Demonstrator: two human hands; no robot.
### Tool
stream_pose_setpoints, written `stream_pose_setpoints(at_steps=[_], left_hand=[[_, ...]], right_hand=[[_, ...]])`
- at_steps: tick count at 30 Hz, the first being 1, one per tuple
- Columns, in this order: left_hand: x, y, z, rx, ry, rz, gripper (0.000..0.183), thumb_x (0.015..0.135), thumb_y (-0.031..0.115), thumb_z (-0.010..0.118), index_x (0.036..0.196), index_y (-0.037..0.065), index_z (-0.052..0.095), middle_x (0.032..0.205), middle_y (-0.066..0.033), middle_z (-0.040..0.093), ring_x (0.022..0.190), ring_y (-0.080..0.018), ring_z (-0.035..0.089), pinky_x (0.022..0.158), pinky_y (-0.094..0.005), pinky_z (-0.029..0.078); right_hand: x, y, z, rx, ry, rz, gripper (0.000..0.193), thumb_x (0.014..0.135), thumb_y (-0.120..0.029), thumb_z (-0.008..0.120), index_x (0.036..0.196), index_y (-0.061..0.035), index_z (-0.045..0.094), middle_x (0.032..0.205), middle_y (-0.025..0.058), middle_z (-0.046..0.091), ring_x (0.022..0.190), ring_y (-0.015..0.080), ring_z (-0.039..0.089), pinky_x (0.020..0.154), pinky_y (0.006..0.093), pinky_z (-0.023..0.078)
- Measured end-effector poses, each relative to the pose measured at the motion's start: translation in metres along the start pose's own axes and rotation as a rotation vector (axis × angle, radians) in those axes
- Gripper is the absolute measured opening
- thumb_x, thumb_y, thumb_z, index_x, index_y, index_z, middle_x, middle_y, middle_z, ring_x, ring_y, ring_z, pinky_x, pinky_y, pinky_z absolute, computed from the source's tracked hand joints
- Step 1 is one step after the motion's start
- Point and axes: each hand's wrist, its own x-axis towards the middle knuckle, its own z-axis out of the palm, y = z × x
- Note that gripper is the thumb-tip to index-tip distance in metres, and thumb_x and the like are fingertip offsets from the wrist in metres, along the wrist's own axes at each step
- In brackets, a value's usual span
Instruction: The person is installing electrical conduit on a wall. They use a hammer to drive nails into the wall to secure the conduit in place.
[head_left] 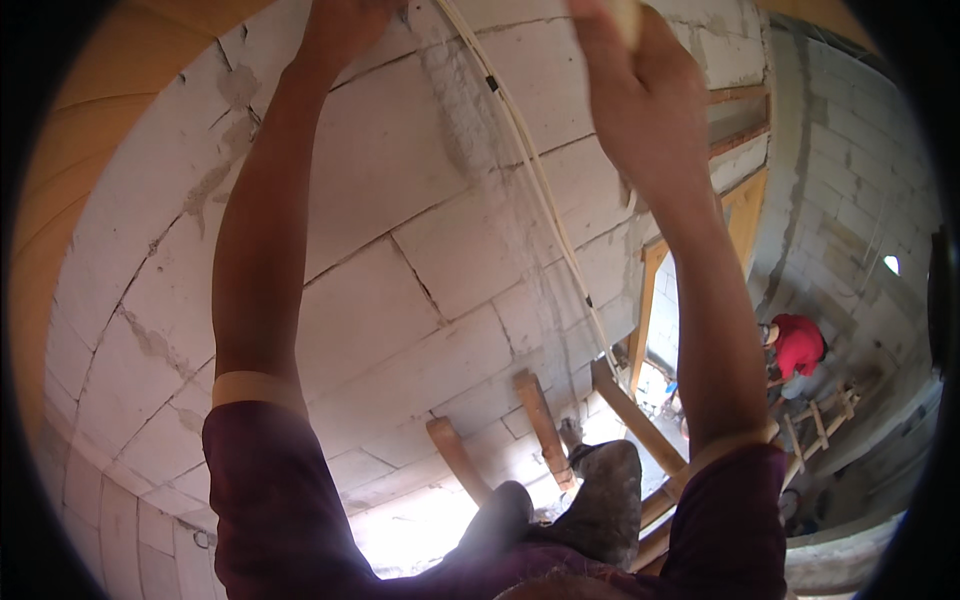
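Note:
Both my arms reach up along a wall of pale blocks. My left hand is at the upper edge, beside a pair of light cables running down the wall. Its fingers look drawn together against the wall, partly cut off by the frame; what they hold, if anything, I cannot make out. Right of the cables, my right hand is raised and closed round a pale handle, slightly smeared by motion. The handle's far end is out of the picture. Dark bands hold the two cables together.
Wooden beams jut out below, near my shoes, high above the floor. A wooden frame stands at an opening on the right. Lower down, a person in a red shirt bends near a wooden ladder. Orange-brown sheeting covers the upper left.

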Motion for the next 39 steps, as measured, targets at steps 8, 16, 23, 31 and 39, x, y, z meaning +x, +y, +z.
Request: stream_pose_setpoints(at_steps=[8, 16, 23, 31, 39], left_hand=[[-0.046, 0.032, 0.025, 0.191, 0.169, 0.223, 0.026, 0.086, 0.012, 0.067, 0.110, 0.003, 0.064, 0.091, -0.0048, 0.070, 0.086, -0.0113, 0.063, 0.080, -0.0251, 0.048], [-0.010, 0.003, 0.025, -0.342, -0.019, 0.099, 0.015, 0.088, -0.001, 0.061, 0.086, 0.007, 0.048, 0.089, 0.0010, 0.052, 0.085, -0.0102, 0.052, 0.079, -0.0292, 0.048], [-0.001, 0.008, 0.038, -0.190, -0.050, -0.062, 0.010, 0.087, -0.003, 0.061, 0.093, 0.004, 0.057, 0.089, 0.0004, 0.058, 0.084, -0.0095, 0.056, 0.079, -0.0262, 0.049], [0.003, 0.007, 0.038, -0.118, -0.112, -0.058, 0.020, 0.083, -0.008, 0.058, 0.099, 0.002, 0.060, 0.088, -0.0001, 0.062, 0.081, -0.0093, 0.060, 0.076, -0.0250, 0.049], [0.007, 0.013, 0.039, -0.012, -0.157, -0.071, 0.022, 0.081, -0.007, 0.057, 0.100, 0.003, 0.061, 0.085, -0.0008, 0.063, 0.078, -0.0097, 0.060, 0.072, -0.0256, 0.049]], right_hand=[[-0.061, 0.037, -0.050, 0.035, 0.002, 0.308, 0.046, 0.094, -0.045, 0.057, 0.087, 0.0007, 0.058, 0.060, 0.0051, 0.054, 0.055, 0.0118, 0.050, 0.053, 0.0309, 0.042], [-0.082, 0.061, -0.063, 0.075, -0.023, 0.352, 0.039, 0.097, -0.042, 0.054, 0.086, -0.0046, 0.055, 0.056, -0.0027, 0.042, 0.048, 0.0046, 0.040, 0.043, 0.0234, 0.034], [-0.090, 0.061, -0.068, 0.182, -0.031, 0.465, 0.034, 0.097, -0.034, 0.057, 0.094, -0.0006, 0.061, 0.061, -0.0031, 0.047, 0.058, 0.0035, 0.042, 0.051, 0.0236, 0.036], [-0.090, 0.054, -0.069, 0.208, -0.059, 0.425, 0.035, 0.096, -0.034, 0.058, 0.096, 0.0006, 0.061, 0.063, -0.0025, 0.050, 0.060, 0.0038, 0.044, 0.054, 0.0231, 0.038], [-0.080, 0.047, -0.062, 0.095, -0.088, 0.371, 0.042, 0.094, -0.040, 0.060, 0.093, 0.0016, 0.058, 0.060, 0.0058, 0.057, 0.056, 0.0108, 0.055, 0.052, 0.0282, 0.043]])
